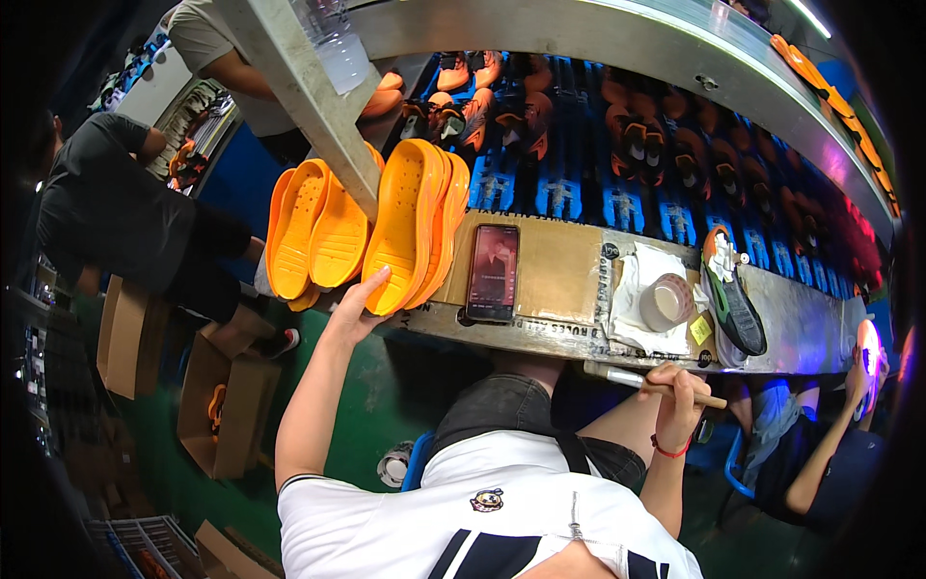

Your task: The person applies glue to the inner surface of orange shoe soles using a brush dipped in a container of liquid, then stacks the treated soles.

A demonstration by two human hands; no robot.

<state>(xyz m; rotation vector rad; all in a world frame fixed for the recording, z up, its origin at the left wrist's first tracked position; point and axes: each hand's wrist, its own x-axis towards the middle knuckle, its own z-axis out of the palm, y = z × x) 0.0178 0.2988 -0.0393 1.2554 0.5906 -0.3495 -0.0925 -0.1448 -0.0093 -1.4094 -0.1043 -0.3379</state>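
My left hand (357,310) grips the near end of a stack of orange shoe soles (402,224), thumb on the upper face of the top one. How many of them it holds is hidden. More orange soles (293,235) stand stacked just left of these, partly behind a metal post. In my right hand (676,391) is a flat brush (626,376), its wooden handle pointing right and its bristle end over the bench's front edge. A plastic cup (665,302) sits on folded white cloth (629,289). Right of it lies a dark shoe (734,297) with white paper stuffed inside.
A phone (493,271) with a lit screen lies on cardboard (561,271). Behind the bench, blue racks (561,199) carry rows of orange shoes (640,137). The metal post (311,101) rises beside the soles. Other people work left and right; cardboard boxes (228,405) stand on the floor.
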